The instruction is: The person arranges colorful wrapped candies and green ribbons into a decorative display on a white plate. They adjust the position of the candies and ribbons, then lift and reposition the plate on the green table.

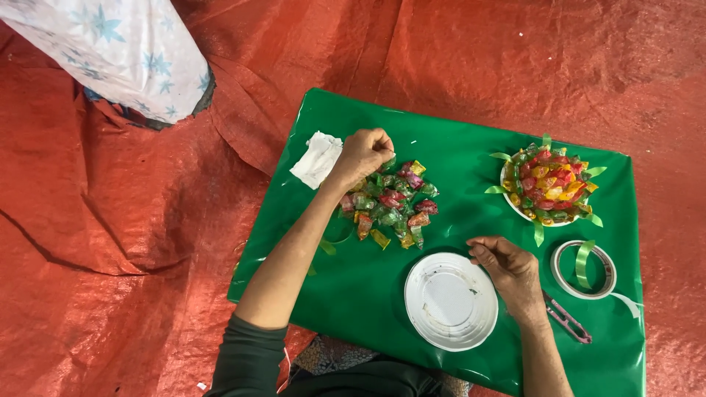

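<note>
My left hand (362, 154) reaches over a pile of wrapped candies (390, 202) on a shiny green sheet (456, 147), its fingers pinched on a green-wrapped candy at the pile's top edge. Beside the rim of an upturned white paper plate (450, 300), my right hand (511, 270) rests with its fingers curled loosely together; nothing shows in it. A second white plate (548, 184), ringed with green ribbon strips and covered with red, yellow and green candies, lies at the right.
A roll of tape (585, 269) with a green ribbon strip lies right of my right hand, small purple-handled snips (568, 323) below it. A crumpled white tissue (318, 159) sits near the sheet's left edge. Red tarpaulin (110, 242) covers the floor. Another person's patterned white cloth (125, 51) is at top left.
</note>
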